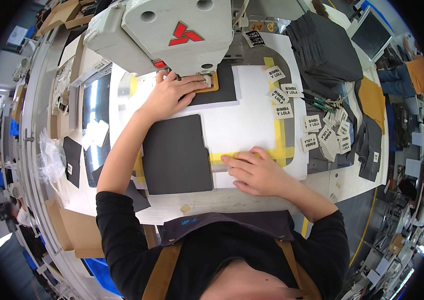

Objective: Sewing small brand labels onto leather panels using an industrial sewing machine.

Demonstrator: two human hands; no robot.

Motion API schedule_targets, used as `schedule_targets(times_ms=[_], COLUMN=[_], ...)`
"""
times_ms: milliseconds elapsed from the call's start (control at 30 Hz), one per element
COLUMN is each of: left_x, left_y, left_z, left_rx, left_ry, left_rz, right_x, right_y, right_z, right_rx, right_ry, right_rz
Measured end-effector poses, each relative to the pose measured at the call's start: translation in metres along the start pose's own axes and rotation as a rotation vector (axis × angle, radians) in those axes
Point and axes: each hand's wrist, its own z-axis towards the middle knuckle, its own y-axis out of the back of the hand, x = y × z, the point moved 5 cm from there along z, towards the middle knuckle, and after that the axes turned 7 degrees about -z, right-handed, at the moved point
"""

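Observation:
My left hand (174,94) reaches under the head of a grey industrial sewing machine (172,35). Its fingers are stretched out, their tips at a small tan frame (215,84) that lies on a black panel (222,97). A whitish piece shows at the fingertips, too small to make out. My right hand (257,174) rests with fingers apart on the near edge of a white sheet (242,130), by a strip of yellow tape (272,154). Between my arms lies a second dark panel (177,155), flat near the table's front edge.
Several white printed labels (283,111) lie at the sheet's right, with more piled beyond (328,142). Small snips (317,101) lie near them. A stack of dark panels (322,50) stands at the back right. Cardboard boxes (67,100) and crumpled clear plastic (49,157) are at the left.

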Motion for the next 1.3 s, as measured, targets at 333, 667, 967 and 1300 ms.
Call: schedule_targets(times_ms=[333, 667, 967, 1300], left_x=[0.046, 0.012, -0.006, -0.045], left_y=[-0.013, 0.001, 0.019, 0.014], left_z=[0.005, 0.003, -0.022, -0.013], left_rx=[-0.007, -0.081, -0.191, 0.038], left_ry=[0.05, 0.07, 0.01, -0.165], left_rz=[-0.069, -0.115, 0.142, 0.295], right_x=[-0.002, 0.001, 0.007, 0.006], right_y=[0.0, 0.001, 0.005, 0.014], right_z=[-0.005, -0.01, -0.013, -0.011], right_rx=[-0.062, -0.083, -0.135, -0.129], right_ry=[-0.02, 0.039, 0.094, 0.124], right_rz=[-0.036, -0.056, -0.094, -0.092])
